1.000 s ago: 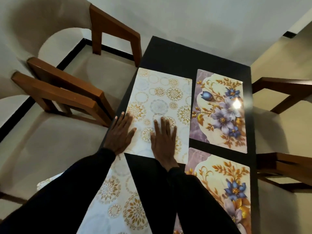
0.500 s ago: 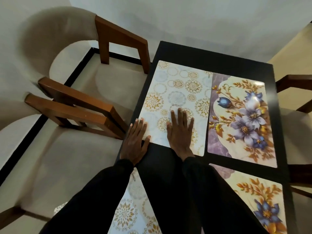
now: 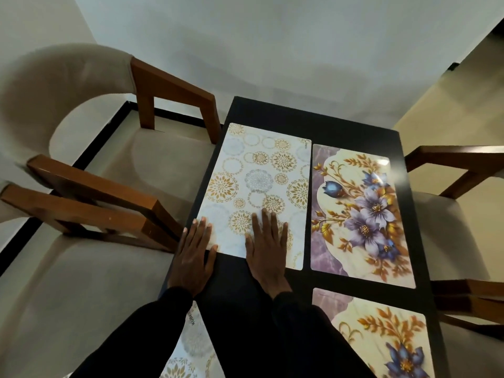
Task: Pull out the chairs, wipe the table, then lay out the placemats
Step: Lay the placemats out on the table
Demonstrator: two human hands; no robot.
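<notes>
White-and-gold medallion rectangular placemat (image 3: 259,192) lies flat on the black surface (image 3: 300,124), far-left spot, its long edge just beside the purple floral placemat (image 3: 360,214). Left hand (image 3: 192,260) covers the near-left corner, right hand (image 3: 268,249) presses the near end (fingers (image 3: 266,222) straight, gripping nothing). Wooden-armed beige chairs (image 3: 174,88) stand back on the left.

On the black rectangular table (image 3: 351,124), a white gold-medallion placemat (image 3: 261,175) lies flat along its left side, just beside a purple-flowered placemat (image 3: 362,214) on its right side.
</notes>
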